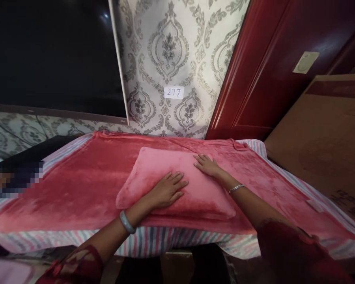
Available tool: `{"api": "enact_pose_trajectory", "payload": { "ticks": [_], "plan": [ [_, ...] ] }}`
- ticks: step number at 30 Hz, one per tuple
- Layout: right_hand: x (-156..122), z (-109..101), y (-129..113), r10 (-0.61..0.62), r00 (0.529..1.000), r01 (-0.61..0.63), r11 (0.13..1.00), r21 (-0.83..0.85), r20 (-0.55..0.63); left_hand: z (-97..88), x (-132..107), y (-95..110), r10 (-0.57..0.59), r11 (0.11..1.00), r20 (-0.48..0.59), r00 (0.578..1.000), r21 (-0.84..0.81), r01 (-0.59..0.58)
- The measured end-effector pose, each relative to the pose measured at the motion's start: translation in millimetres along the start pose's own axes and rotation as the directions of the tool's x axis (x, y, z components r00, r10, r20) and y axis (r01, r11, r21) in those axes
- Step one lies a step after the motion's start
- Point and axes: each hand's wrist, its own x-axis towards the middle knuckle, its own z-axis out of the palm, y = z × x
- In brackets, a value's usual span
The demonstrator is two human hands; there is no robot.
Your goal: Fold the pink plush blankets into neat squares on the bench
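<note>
A pink plush pillow (pixel 154 169) lies on a red fleece blanket (pixel 77 185) spread over a bed. My left hand (pixel 166 189) rests flat on the pillow's middle, fingers spread and open, a pale bangle on the wrist. My right hand (pixel 206 164) lies flat on the pillow's far right part, fingers stretched out, a thin silver bracelet on the wrist. Neither hand holds anything.
A striped sheet (pixel 154 240) shows under the blanket along the near edge. Behind the bed is patterned wallpaper with a label reading 277 (pixel 173 92), a dark screen (pixel 47 55) at left, a red wooden door (pixel 284 59) and a cardboard box (pixel 322 134) at right.
</note>
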Motion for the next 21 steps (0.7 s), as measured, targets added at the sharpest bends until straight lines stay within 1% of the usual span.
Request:
{"api": "enact_pose_trajectory", "payload": {
  "ticks": [1,2,3,4,5,6,7,9,10,11,12,13,14,16,17,19,21],
  "plan": [
    [-2.6,-5.2,-10.6,-0.03,0.999,0.03,1.0,-0.006,-0.018,-4.5,-3.6,3.3,-0.003,1.0,-0.023,1.0,0.003,0.003],
    [-6.5,-8.6,-23.7,-0.088,0.995,0.087,0.996,-0.012,-0.041,-8.5,-9.0,7.1,-0.004,1.0,-0.046,0.999,0.01,0.005],
    [-11.6,-9.8,-38.6,-0.173,0.983,0.173,0.985,-0.014,-0.059,-11.3,-16.1,11.2,-0.004,1.0,-0.069,0.998,0.02,0.005],
    [-17.6,-8.7,-54.5,-0.279,0.958,0.279,0.96,-0.009,-0.059,-12.5,-24.7,15.3,-0.003,0.999,-0.087,0.996,0.037,0.006],
    [-23.6,-5.6,-70.3,-0.384,0.922,0.385,0.923,0.008,-0.038,-11.8,-34.3,19.2,-0.003,0.998,-0.099,0.995,0.059,0.009],
    [-28.9,-0.9,-85.0,-0.481,0.876,0.481,0.876,0.032,-0.007,-9.1,-44.2,22.7,-0.006,0.996,-0.107,0.994,0.087,0.015],
    [-32.5,4.4,-97.5,-0.556,0.83,0.554,0.83,0.059,0.027,-4.8,-54.0,25.7,-0.013,0.993,-0.114,0.993,0.117,0.026],
    [-31.8,13.9,-113.2,-0.65,0.756,0.644,0.76,0.092,0.081,7.0,-70.4,30.1,-0.031,0.983,-0.137,0.99,0.176,0.056],
    [-26.7,16.8,-115.8,-0.669,0.738,0.663,0.744,0.087,0.093,13.1,-76.5,31.6,-0.039,0.978,-0.154,0.987,0.199,0.07],
    [-18.5,18.1,-115.2,-0.67,0.737,0.667,0.742,0.067,0.093,18.6,-80.8,32.7,-0.048,0.973,-0.167,0.985,0.214,0.083],
    [-8.0,17.8,-111.9,-0.655,0.751,0.654,0.755,0.036,0.086,22.9,-83.7,33.6,-0.054,0.97,-0.178,0.983,0.223,0.093],
    [4.1,16.4,-106.8,-0.622,0.779,0.624,0.781,0.006,0.076,26.1,-85.3,34.3,-0.059,0.969,-0.184,0.981,0.226,0.101],
    [16.7,14.5,-100.7,-0.57,0.819,0.573,0.82,-0.016,0.067,28.1,-86.0,34.7,-0.064,0.969,-0.186,0.981,0.223,0.105],
    [39.8,11.7,-88.1,-0.428,0.9,0.431,0.902,-0.013,0.078,29.5,-86.1,35.1,-0.071,0.971,-0.18,0.981,0.211,0.109],
    [48.9,11.9,-82.8,-0.364,0.927,0.366,0.931,0.006,0.092,29.6,-86.0,35.1,-0.07,0.973,-0.179,0.981,0.204,0.106],
    [60.5,16.5,-75.0,-0.294,0.951,0.29,0.956,0.049,0.1,29.4,-86.1,34.8,-0.068,0.976,-0.179,0.981,0.194,0.103],
    [64.9,24.8,-70.8,-0.292,0.954,0.288,0.955,0.072,0.065,29.4,-86.4,34.5,-0.068,0.978,-0.183,0.981,0.183,0.102]
  ]
}}
